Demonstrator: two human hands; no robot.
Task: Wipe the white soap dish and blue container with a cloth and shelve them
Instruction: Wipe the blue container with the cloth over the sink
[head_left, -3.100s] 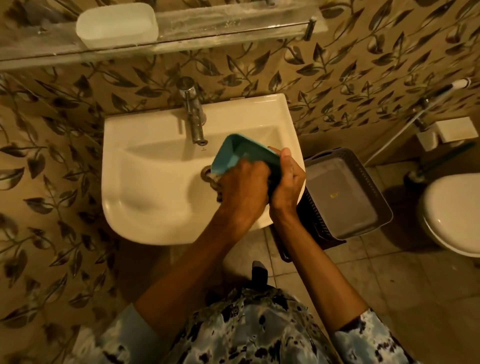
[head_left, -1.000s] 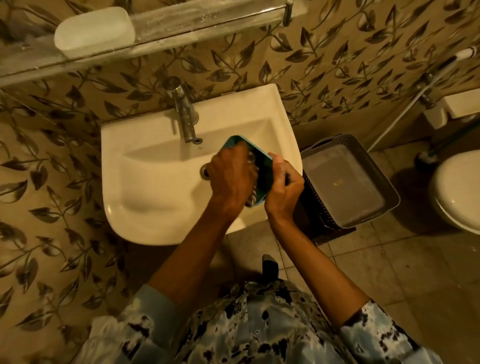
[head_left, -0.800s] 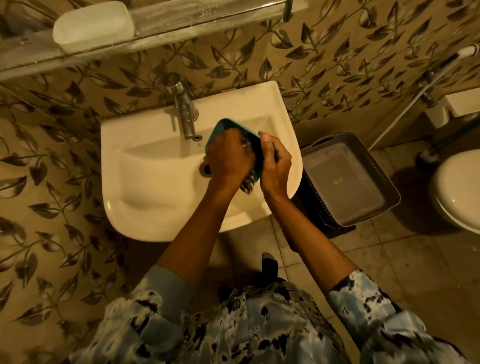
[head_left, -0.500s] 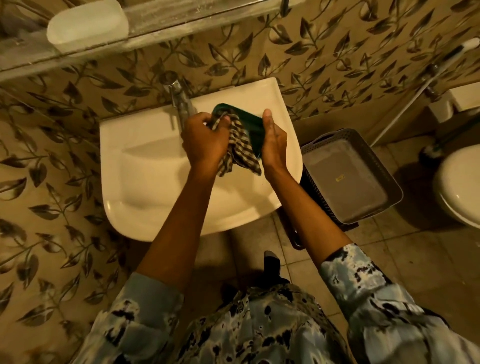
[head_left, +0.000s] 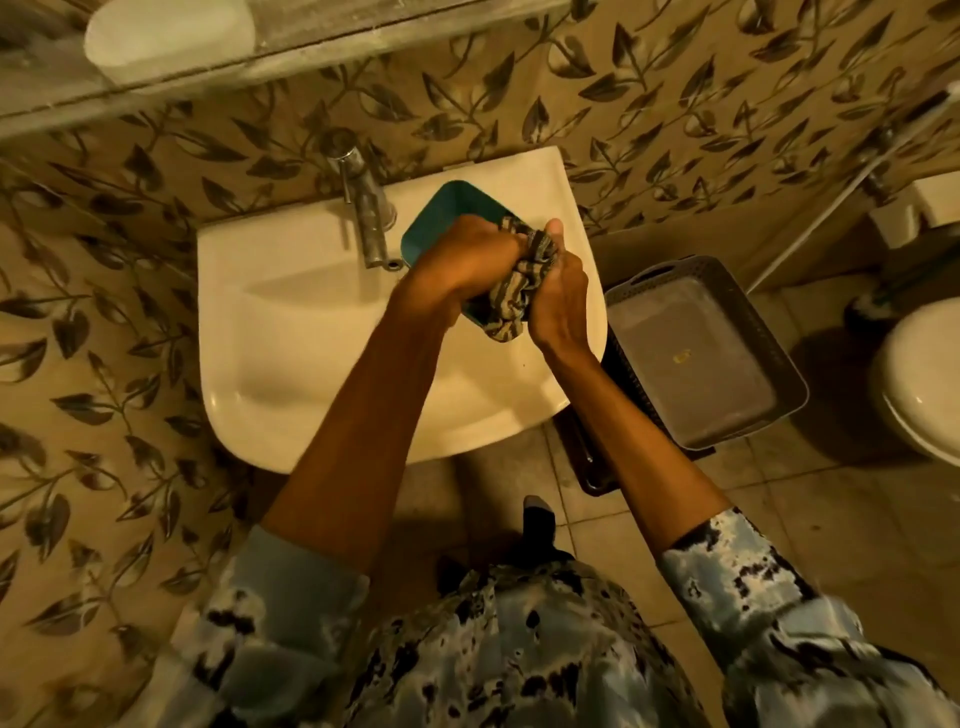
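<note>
The blue container (head_left: 444, 221) is held tilted over the right side of the white sink (head_left: 291, 364). A striped cloth (head_left: 514, 296) is bunched against it between both hands. My left hand (head_left: 462, 260) presses on the container's inside with its fingers curled into the cloth. My right hand (head_left: 558, 299) grips the container's right edge, with the cloth pinched under it and the thumb pointing up. The container's right half is hidden by hands and cloth. The white soap dish (head_left: 169, 34) lies on the glass shelf (head_left: 374, 26) above the sink, at the top left.
A chrome tap (head_left: 366, 208) stands just left of the container. A grey plastic basket (head_left: 701, 358) sits on the floor right of the sink. A toilet (head_left: 924, 384) is at the far right, with a hose and holder on the wall above it.
Both hands lifted the container up and back toward the tap. The hanging cloth is now bunched tightly between the hands, and the right hand has closed from a flat palm.
</note>
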